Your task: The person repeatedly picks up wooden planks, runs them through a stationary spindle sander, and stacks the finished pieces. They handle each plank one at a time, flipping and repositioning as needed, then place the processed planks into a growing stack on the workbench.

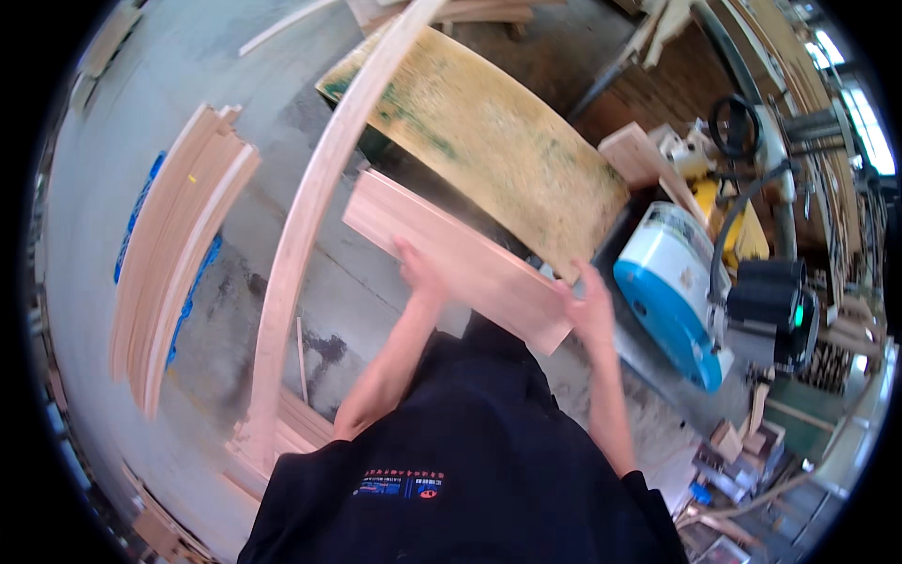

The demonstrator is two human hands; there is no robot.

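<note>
A flat, pale reddish wooden board (460, 256) is held in front of my body, slanting down to the right. My left hand (423, 273) grips its near edge left of the middle, the fingers partly hidden beneath it. Around the right end is my right hand (587, 305), slightly blurred, with the thumb and fingers at the corner. Just beyond the board stands a worn, yellowish worktable (498, 132) with green stains. To the left of my left hand, a long curved wooden strip (310, 188) rises across the view.
A blue and white machine (667, 282) with a black motor (766, 296) stands close on my right. Curved wooden pieces (183, 254) are stacked on a blue support at the left. More boards (291, 428) lie low beside me. Wood offcuts (742, 451) are piled at the lower right.
</note>
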